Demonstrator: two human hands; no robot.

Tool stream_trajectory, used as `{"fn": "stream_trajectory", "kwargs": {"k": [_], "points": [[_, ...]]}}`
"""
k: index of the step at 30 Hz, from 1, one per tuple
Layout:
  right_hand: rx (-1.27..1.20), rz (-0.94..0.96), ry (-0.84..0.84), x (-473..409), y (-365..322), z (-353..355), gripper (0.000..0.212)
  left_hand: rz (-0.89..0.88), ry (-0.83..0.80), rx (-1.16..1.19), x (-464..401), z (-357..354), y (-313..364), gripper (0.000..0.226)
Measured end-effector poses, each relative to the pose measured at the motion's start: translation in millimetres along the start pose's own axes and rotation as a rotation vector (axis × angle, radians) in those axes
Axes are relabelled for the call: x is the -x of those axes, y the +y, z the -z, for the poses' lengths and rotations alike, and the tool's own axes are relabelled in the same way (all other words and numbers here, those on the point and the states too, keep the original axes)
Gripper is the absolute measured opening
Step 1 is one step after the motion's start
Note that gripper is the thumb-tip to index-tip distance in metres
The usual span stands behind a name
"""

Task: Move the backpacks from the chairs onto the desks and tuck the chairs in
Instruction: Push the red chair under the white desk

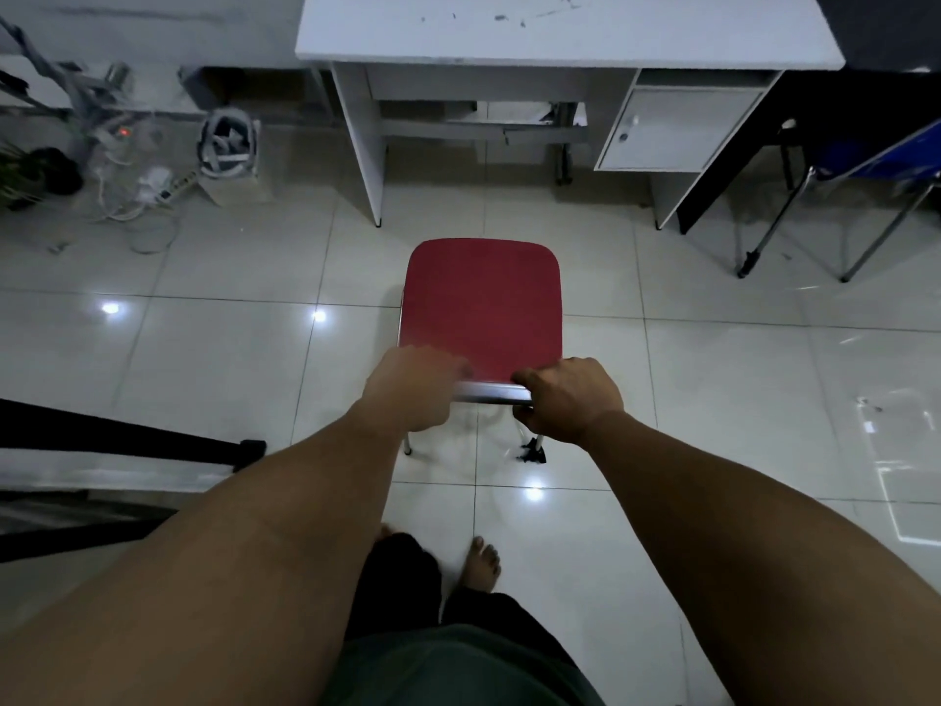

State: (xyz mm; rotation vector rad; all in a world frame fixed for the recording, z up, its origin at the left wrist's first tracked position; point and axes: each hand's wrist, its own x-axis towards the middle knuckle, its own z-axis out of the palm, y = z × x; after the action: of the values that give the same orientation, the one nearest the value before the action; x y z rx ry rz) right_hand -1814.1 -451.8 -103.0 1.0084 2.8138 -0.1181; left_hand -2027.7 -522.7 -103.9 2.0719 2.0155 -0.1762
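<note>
A red chair (483, 303) with a metal frame stands on the tiled floor, a short way out from the white desk (560, 33) ahead. Its seat is bare. My left hand (412, 387) grips the left end of the chrome top rail of the backrest. My right hand (568, 400) grips the right end of the same rail, fingers curled over it. No backpack shows in this view. The desk has a knee gap facing the chair and a small cupboard (677, 127) on its right.
A blue chair (876, 160) with metal legs stands at the right, beside a dark desk. Cables, a power strip (173, 188) and a box (229, 150) lie on the floor at the left. A black bar (127, 440) runs along my left. My bare feet are below.
</note>
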Motion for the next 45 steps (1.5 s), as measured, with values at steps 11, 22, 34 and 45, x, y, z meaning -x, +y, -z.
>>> {"fn": "stream_trajectory", "kwargs": {"k": [11,22,34,45], "points": [[0.014,-0.033,-0.02,-79,59,17,0.026,-0.024,0.022,-0.012,-86,29,-20,0.038],[-0.023,-0.049,-0.034,-199,97,38,0.028,0.033,0.009,0.034,-195,59,-94,0.04],[0.039,-0.037,0.01,-283,160,48,0.03,-0.05,0.012,-0.011,-293,85,-124,0.035],[0.021,0.002,-0.033,-358,218,62,0.033,-0.06,0.032,-0.003,-375,109,-147,0.036]]}}
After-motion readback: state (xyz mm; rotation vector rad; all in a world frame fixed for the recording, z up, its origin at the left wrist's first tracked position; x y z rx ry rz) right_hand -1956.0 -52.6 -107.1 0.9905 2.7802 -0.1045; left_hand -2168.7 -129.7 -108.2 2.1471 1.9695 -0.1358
